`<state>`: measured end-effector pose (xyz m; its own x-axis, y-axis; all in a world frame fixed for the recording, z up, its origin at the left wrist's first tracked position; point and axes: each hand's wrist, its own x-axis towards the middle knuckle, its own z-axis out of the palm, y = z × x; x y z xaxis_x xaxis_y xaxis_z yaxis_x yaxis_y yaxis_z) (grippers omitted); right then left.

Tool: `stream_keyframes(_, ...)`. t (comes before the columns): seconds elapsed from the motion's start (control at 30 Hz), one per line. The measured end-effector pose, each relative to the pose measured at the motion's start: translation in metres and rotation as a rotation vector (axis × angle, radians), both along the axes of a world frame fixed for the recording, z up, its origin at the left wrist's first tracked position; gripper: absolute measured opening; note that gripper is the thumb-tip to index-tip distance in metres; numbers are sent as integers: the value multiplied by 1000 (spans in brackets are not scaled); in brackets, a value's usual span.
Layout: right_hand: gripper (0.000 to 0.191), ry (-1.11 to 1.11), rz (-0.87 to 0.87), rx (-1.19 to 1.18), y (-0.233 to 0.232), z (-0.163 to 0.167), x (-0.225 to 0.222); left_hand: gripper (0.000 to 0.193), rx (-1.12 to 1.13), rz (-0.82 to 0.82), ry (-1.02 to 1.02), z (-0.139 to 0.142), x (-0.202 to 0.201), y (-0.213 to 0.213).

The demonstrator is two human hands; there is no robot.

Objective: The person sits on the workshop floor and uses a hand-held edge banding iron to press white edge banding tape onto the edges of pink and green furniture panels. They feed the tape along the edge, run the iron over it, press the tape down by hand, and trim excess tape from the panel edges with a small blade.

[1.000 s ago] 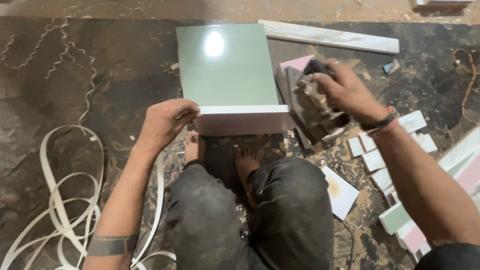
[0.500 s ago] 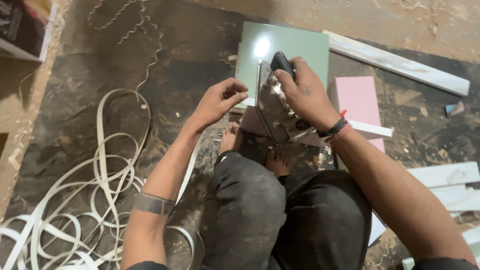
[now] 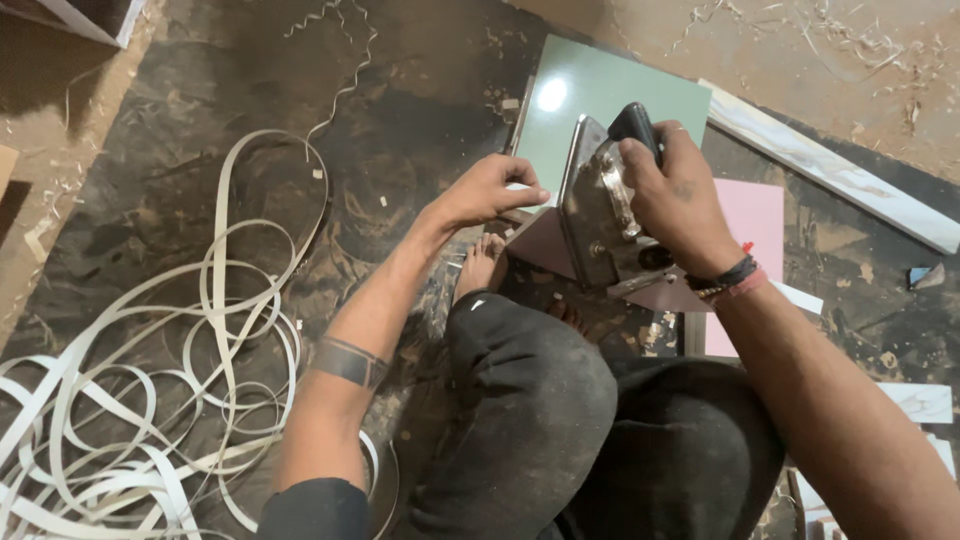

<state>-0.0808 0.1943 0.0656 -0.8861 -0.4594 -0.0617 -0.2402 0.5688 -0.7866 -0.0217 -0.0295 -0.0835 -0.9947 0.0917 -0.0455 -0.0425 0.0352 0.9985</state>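
Observation:
My right hand [image 3: 672, 193] grips the black handle of an old metal clothes iron [image 3: 605, 212], held on its side over the near edge of a green laminated board [image 3: 600, 100]. My left hand [image 3: 487, 189] rests with curled fingers on that board's near left edge, holding it. The board lies flat on the dark floor in front of my bare feet [image 3: 482, 268]. My knees in dark trousers [image 3: 560, 420] fill the lower middle of the view.
A tangle of white edge-banding strip [image 3: 150, 400] lies on the floor at left. A pink board [image 3: 748, 215] sits right of the iron. A long pale strip [image 3: 830, 175] runs diagonally at upper right, with small offcuts [image 3: 920, 400] at right. Wood shavings lie scattered about.
My right hand has brought the iron from the floor at right over to the board's near edge. The view has swung left and the board now sits further right in it.

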Motion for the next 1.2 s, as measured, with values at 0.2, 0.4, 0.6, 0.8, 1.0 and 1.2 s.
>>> stream_keyframes(0.2,32,-127,-37,-31,-1,-1,3,35,-129,118,-30,-5,12,13)
stream_keyframes(0.4,30,-202,-27,-125,-3,2,8,37,-341,249,140,-8,17,19)
stream_keyframes(0.6,29,-221,-70,-98,-7,5,15,36,-371,257,159,-9,20,20)
stream_keyframes(0.8,30,-212,-92,-100,-11,6,20,37,-374,270,167,-8,21,20)
stream_keyframes(1.0,30,-198,-83,-89,-11,4,20,37,-414,237,106,4,22,16)
stream_keyframes(1.2,29,-146,-67,-58,-11,1,20,36,-329,186,-119,35,17,0)
